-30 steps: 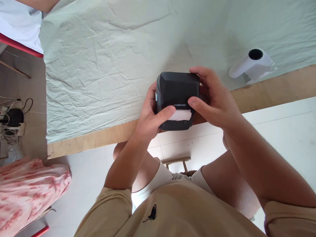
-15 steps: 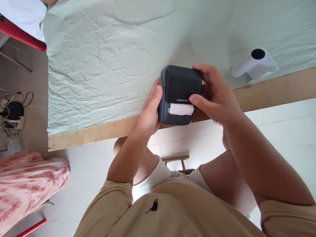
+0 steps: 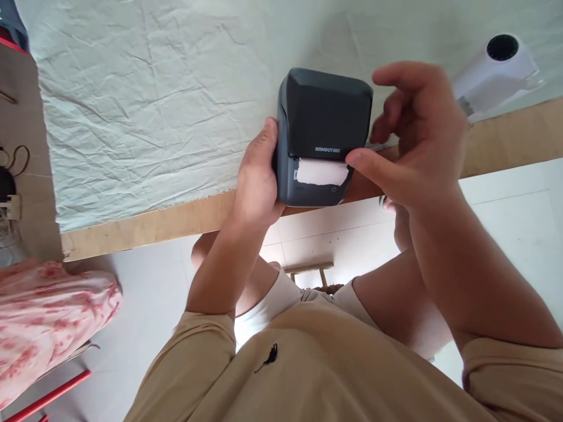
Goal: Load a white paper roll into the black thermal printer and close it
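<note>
A dark grey label printer (image 3: 329,111) marked NIIMBOT is held above the table's near edge. My left hand (image 3: 260,176) grips it from the left side, with the thumb along its edge and the other fingers hidden behind. A strip of white paper with a torn edge (image 3: 322,172) sticks out of the slot below the black lid. To the right, my right hand (image 3: 422,129) is open, its fingers apart and loosely curled. The thumb tip is at the lid's lower right corner; whether it touches cannot be told.
A white roll of sheet material (image 3: 501,73) stands at the right on the pale green cloth (image 3: 153,105) covering the table. The bare wooden table edge (image 3: 145,225) runs in front of me. Pink patterned fabric (image 3: 57,322) lies at the lower left, near cables (image 3: 9,199).
My right hand has let go of the printer's right side and opened away to the right. The printer, in my left hand, appears higher and larger in view. The camera view has shifted.
</note>
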Tool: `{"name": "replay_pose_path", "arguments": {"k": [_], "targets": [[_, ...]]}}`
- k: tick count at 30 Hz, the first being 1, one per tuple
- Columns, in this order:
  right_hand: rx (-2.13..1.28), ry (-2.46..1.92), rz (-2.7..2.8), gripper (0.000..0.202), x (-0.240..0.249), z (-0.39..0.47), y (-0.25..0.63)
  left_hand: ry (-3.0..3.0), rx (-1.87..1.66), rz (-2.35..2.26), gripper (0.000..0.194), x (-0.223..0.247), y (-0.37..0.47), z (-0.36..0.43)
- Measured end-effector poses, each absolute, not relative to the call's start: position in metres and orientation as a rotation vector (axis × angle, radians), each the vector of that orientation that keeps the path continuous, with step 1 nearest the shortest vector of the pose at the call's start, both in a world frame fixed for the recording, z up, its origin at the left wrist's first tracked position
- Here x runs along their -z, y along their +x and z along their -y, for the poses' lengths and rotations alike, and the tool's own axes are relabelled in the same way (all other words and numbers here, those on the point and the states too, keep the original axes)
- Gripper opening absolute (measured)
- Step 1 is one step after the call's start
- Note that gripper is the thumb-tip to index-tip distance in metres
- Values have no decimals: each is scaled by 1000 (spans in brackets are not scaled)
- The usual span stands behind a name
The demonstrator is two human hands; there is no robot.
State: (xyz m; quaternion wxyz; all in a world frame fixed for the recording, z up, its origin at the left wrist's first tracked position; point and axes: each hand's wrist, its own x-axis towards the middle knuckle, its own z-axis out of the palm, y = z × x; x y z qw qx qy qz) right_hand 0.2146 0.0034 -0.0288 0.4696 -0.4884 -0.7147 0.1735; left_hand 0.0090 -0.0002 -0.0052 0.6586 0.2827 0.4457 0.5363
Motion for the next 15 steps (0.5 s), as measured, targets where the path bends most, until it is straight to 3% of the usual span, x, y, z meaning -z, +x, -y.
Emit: {"name": "replay_pose_path", "arguments": {"k": [4,10,15], "targets": [[-302,-1146,1499,29,11,7,200,682,-1130,-842,45,-8,15,3],[-202,-1151,1372,19,-15,2,194,750,-1141,-1085,47,-18,21,10],[-111,-1268,1888,4,-18,-2,202,902,-1006,-1047,60,-12,8,6]]}}
